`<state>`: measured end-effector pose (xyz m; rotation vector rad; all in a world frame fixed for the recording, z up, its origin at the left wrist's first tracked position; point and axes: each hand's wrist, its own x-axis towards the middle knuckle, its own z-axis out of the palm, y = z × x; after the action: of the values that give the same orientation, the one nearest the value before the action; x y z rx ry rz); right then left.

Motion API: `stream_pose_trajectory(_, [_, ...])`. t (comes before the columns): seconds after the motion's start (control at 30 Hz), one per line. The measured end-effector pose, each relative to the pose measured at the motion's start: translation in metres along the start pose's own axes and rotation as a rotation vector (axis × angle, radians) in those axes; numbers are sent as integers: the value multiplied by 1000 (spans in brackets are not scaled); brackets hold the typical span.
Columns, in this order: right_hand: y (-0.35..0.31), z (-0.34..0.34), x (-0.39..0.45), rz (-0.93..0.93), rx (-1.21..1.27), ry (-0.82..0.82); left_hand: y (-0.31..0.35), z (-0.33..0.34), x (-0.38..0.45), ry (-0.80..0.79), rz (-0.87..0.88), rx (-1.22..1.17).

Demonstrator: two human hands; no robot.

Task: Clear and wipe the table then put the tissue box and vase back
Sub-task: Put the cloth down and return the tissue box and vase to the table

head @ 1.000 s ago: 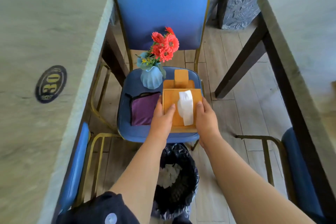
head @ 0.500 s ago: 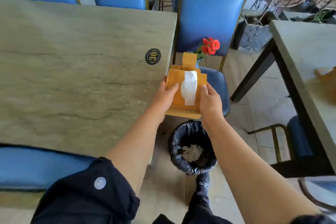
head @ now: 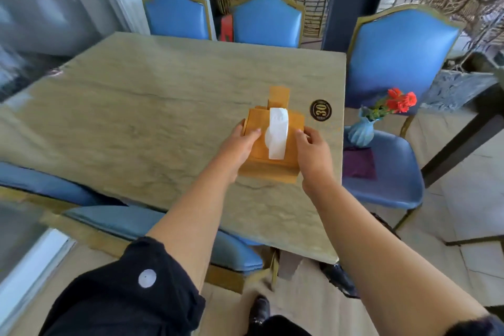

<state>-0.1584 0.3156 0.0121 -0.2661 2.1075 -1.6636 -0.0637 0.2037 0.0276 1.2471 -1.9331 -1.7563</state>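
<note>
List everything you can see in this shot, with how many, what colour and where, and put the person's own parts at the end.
table: one, greenish-grey stone top, centre.
number badge: one, black and gold, marked 30, on the table near its right edge.
tissue box: one, orange wood, white tissue sticking out, over the table's right part, held on both sides.
vase: one, light blue, with red flowers, on the chair seat right of the table.
cloth: one, purple, on the same seat, in front of the vase.
chairs: several, blue with gold frames, around the table.
left hand: grip on the box's left side.
right hand: grip on the box's right side.
</note>
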Motion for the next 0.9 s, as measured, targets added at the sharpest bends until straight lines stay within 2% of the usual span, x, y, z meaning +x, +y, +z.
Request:
stream_pose_trajectory(0.27, [-34, 118, 31, 42, 108, -79, 8, -107, 75, 1, 23, -8])
stream_pose_trajectory(0.67, [-79, 305, 97, 76, 13, -170, -4, -257, 205, 104, -73, -108])
stream_pose_trajectory(0.9, [-95, 432, 159, 109, 13, -68, -2, -347, 331, -16, -35, -79])
